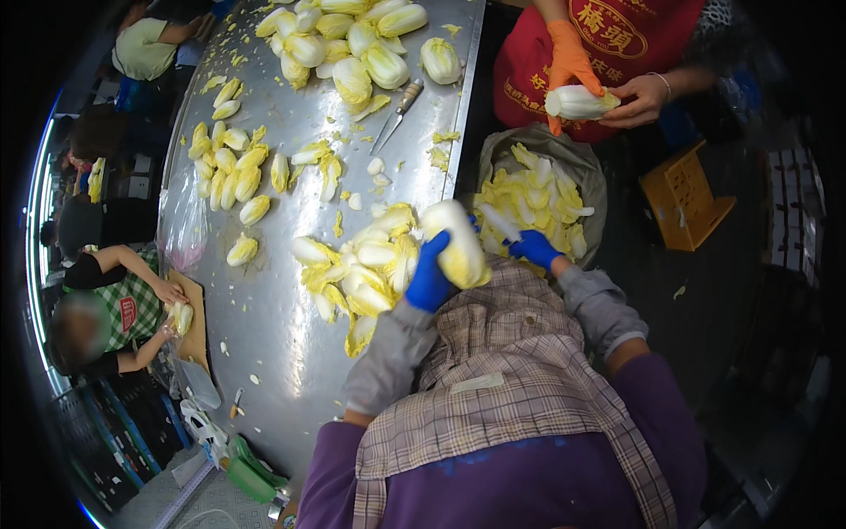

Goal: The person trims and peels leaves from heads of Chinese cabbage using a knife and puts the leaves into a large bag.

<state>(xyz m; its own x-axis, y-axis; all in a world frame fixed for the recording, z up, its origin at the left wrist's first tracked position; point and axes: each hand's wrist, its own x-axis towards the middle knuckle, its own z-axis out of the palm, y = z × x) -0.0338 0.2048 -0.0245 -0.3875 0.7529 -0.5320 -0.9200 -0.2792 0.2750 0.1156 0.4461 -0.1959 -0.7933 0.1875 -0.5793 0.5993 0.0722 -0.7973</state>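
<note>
My left hand, in a blue glove, grips a whole napa cabbage near the edge of the metal table. In my blue-gloved right hand is a knife, its pale blade blurred and pointing towards the cabbage. Loose yellow-white cabbage leaves lie piled on the table beside my left hand. Beyond the table edge, below the knife, a lined container holds many trimmed outer leaves.
Whole cabbages, small cabbage hearts and a wooden-handled knife lie on the table. Opposite, a co-worker's gloved hand holds a cabbage. Another person handles cabbage at a board. A yellow crate stands right.
</note>
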